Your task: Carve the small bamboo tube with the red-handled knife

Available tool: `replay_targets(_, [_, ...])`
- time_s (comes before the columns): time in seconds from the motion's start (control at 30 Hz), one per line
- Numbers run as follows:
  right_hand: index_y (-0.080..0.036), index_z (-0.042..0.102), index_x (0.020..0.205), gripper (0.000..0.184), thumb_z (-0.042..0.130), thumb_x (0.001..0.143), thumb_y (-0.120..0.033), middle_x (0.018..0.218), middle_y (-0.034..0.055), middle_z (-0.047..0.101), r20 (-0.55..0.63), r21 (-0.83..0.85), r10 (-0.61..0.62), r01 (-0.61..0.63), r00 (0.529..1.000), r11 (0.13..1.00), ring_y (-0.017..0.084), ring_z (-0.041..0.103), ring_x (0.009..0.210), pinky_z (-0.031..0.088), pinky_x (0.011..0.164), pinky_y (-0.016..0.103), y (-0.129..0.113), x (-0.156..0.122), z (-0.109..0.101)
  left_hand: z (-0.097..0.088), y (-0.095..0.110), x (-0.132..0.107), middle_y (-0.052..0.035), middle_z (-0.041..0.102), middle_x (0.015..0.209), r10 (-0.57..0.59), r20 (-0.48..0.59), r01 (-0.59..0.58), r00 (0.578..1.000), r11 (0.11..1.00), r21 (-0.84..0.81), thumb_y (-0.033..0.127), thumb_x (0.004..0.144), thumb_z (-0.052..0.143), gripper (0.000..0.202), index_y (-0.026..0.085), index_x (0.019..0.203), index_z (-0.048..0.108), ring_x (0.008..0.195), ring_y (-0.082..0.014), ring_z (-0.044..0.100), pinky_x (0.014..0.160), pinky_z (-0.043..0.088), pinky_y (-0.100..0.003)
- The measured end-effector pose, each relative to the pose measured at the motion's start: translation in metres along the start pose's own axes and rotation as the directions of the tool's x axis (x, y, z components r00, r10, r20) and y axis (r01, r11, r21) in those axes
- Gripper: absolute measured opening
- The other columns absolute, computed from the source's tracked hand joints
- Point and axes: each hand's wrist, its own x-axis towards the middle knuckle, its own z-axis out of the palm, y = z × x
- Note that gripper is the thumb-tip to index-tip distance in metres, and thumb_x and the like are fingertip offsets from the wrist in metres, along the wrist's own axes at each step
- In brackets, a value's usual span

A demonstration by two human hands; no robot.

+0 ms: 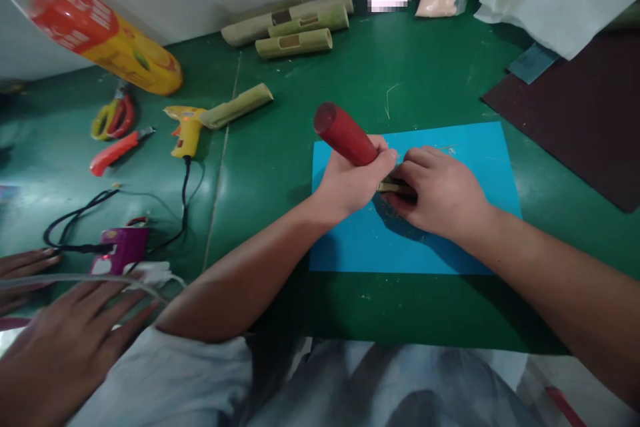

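My left hand (353, 180) is closed round a red-handled tool (344, 134), whose handle sticks up and to the left. My right hand (440, 190) is curled over a small bamboo piece (389, 186) and presses it onto the blue sheet (465, 143). The tool's working end meets that piece between my two hands and is mostly hidden. Both hands rest over the upper middle of the blue sheet on the green table (280, 147).
Several bamboo tubes (295, 43) lie at the back, one more (240, 105) beside a yellow glue gun (184, 130). Scissors (113, 117), a red cutter (116, 150), a purple device (125, 247) with cables sit left. Another person's hands (60, 333) are at bottom left. A dark mat (580, 113) lies right.
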Motion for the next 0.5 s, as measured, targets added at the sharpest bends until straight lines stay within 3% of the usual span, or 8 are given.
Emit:
replay_targets(0.17, [-0.018,0.07,0.085,0.019,0.063,0.099,-0.03,0.085,0.0099,0.066,-0.017,0.023,-0.037,0.037,0.999,0.999,0.024,0.054,0.081,0.036,0.072,0.038,0.0037,0.0006,-0.0001,0.0008,0.0038,-0.0057,0.0055,0.041,0.057,-0.103,0.031,0.102,0.994,0.995,0.022,0.012,0.081,0.064,0.032,0.021,0.056,0.046,0.059,-0.0102,0.037,0.06,0.038,-0.028])
replay_targets(0.3, [-0.017,0.073,0.088,0.017,0.067,0.096,-0.03,0.089,0.0108,0.068,0.031,-0.001,0.003,-0.003,1.0,1.0,0.025,0.058,0.086,0.037,0.074,0.037,0.0024,0.0029,-0.0024,0.0016,-0.0017,-0.0029,0.0045,0.045,0.058,-0.015,-0.115,0.009,0.993,0.999,-0.05,0.016,0.087,0.064,0.035,0.021,0.057,0.047,0.061,-0.0106,0.04,0.063,0.04,-0.027])
replay_targets(0.5, [-0.016,0.075,0.091,0.016,0.069,0.095,-0.03,0.093,0.012,0.071,0.068,-0.035,0.06,-0.058,0.996,0.998,0.026,0.06,0.089,0.035,0.072,0.038,-0.0018,0.0044,-0.0043,0.0008,-0.0045,0.0024,0.0046,0.047,0.059,0.004,-0.07,-0.005,0.998,1.0,-0.004,0.017,0.091,0.066,0.036,0.021,0.059,0.05,0.061,-0.0102,0.04,0.062,0.04,-0.026])
